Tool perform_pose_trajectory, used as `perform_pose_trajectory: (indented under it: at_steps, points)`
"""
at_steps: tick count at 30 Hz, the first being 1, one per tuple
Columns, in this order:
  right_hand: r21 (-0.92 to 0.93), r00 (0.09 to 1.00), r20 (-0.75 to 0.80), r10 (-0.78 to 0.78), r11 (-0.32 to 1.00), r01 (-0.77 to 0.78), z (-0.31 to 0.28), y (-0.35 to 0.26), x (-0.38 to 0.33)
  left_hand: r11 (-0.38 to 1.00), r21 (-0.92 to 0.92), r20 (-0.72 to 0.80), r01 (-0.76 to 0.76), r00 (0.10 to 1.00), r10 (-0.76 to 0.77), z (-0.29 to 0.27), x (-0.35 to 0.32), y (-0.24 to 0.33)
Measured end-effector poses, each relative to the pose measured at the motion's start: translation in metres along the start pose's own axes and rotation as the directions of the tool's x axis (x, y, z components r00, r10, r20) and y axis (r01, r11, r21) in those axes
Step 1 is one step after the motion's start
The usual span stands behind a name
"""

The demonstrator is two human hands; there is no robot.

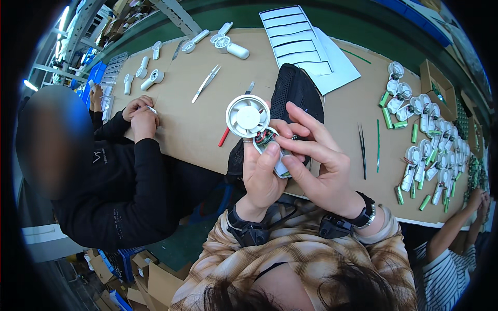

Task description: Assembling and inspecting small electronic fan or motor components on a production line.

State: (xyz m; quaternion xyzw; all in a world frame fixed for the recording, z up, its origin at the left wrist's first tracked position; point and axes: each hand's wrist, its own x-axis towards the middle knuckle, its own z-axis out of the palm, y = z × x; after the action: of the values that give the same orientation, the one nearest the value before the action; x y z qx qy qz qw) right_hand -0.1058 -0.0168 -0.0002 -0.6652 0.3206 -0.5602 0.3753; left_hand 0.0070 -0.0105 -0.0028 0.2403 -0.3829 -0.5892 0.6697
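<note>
A white handheld fan [248, 117] with a round bladed head is gripped in my left hand [261, 173], whose thumb presses along its handle. The handle is uncovered near the head, and a small circuit board with wires [265, 137] shows there. My right hand [324, 160] is closed in at the wires, its thumb and fingertips on the fan's handle. What exactly those fingertips pinch is too small to make out. Behind the fan lies a black mesh cloth bag [303, 96]. A red-handled tool [225, 136] rests left of the fan head.
Several fan halves with green batteries [428, 140] crowd the table's right side. Black tweezers [362, 150] and a green strip [378, 145] lie nearer. Silver tweezers [206, 83], white fan parts [231, 46] and slotted white sheets [298, 44] sit farther back. A co-worker [129, 181] sits left.
</note>
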Motion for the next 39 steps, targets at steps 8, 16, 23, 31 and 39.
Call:
perform_pose_trajectory:
  at_steps: [8, 16, 23, 31, 39]
  points:
    - [-0.119, 0.996, 0.02, -0.082, 0.989, 0.084, -0.002, -0.003, -0.002, 0.995, -0.096, 0.02, 0.034, 0.999, -0.033, -0.007, -0.004, -0.002]
    - [-0.152, 0.991, 0.088, -0.102, 0.982, 0.115, -0.005, -0.006, 0.001, 0.986, 0.158, -0.143, 0.042, 0.989, -0.019, 0.008, -0.006, 0.006]
    - [-0.171, 0.997, 0.055, -0.046, 0.984, 0.055, -0.002, -0.009, 0.001, 0.979, 0.171, -0.184, 0.116, 0.979, -0.084, 0.008, -0.006, 0.009]
    - [-0.386, 0.971, 0.159, -0.181, 0.894, 0.23, -0.007, -0.011, -0.001, 0.995, 0.075, 0.018, 0.063, 0.998, -0.064, -0.007, -0.01, 0.007]
    - [-0.506, 0.94, 0.223, -0.259, 0.793, 0.339, -0.008, -0.017, -0.005, 0.936, 0.351, -0.24, 0.023, 0.969, 0.066, 0.002, -0.014, 0.009]
